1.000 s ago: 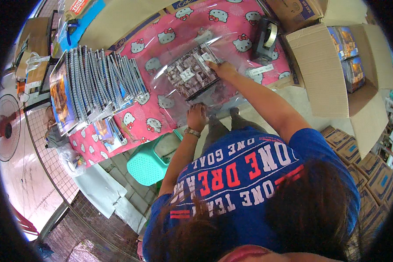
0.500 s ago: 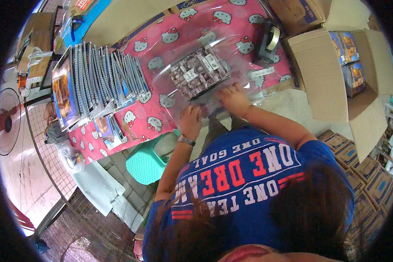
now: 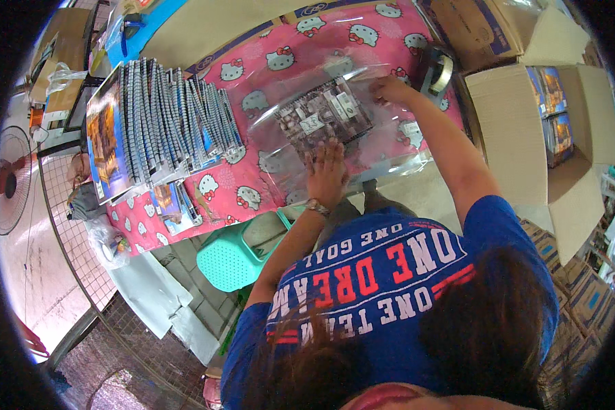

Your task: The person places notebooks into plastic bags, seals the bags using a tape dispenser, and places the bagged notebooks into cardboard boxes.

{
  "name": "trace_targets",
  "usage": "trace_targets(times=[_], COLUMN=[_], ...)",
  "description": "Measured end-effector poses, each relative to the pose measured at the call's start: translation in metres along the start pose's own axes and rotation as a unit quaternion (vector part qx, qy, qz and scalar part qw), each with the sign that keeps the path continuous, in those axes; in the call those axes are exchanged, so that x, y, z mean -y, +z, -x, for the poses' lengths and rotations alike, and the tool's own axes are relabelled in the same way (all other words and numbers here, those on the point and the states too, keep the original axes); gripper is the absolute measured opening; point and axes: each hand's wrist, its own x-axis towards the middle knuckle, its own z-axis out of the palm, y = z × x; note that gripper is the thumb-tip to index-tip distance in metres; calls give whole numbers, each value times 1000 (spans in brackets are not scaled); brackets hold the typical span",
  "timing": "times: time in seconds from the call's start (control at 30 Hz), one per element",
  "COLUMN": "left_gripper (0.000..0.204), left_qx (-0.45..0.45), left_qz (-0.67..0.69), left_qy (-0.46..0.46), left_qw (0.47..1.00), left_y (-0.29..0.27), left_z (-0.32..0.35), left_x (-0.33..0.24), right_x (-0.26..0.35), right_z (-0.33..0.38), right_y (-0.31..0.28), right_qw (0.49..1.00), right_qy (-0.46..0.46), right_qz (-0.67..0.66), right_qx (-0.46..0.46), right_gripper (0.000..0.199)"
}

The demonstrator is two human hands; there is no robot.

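A spiral-bound notebook with a grey-brown picture cover lies on a sheet of clear plastic on the pink table. My left hand rests flat with fingers spread across the plastic and the notebook's near edge. Beyond the notebook's right end, my right hand is over the plastic with its fingers curled together. What they pinch, if anything, is too small to make out. Close to that hand, on its right, stands a black tape dispenser with a roll of tape.
Many spiral notebooks stand in a leaning row at the table's left. An open carton at the right holds wrapped notebooks. A turquoise plastic stool is below the table's near edge. Stacked cartons stand at lower right.
My right hand has moved away and right, from the notebook's near edge to beyond its right end. My left hand has slid right and flattened onto the near edge. The view has shifted slightly.
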Motion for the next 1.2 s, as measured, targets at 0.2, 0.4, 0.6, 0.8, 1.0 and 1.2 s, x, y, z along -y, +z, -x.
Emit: trace_targets(times=[0.2, 0.4, 0.6, 0.8, 1.0, 1.2], left_gripper=[80, 72, 77, 71, 56, 38], left_qx=[2, -14, -18, 29, -13, -19], left_qz=[7, 46, 19, 19, 39, 152], left_qy=[-18, -13, 35, 10, 12, -5], left_qw=[1000, 999, 999, 999, 999, 988], left_y=[26, 26, 19, 5, -3, 18], left_z=[6, 2, -7, -2, -10, -42], left_x=[-4, 0, 7, 15, 14, 46], right_x=[78, 73, 27, 143, 133, 151], right_z=[-32, -40, -58, -137, -169, -96], right_y=[9, 17, 22, 10, 21, 2], right_qw=[959, 931, 960, 951, 906, 890], right_qy=[110, 303, 76, 21, -55, -189], right_qz=[48, -193, 267, 271, 389, 366], right_qx=[-255, -60, -43, -150, -154, -196], right_gripper=[49, 64, 46, 39, 27, 27])
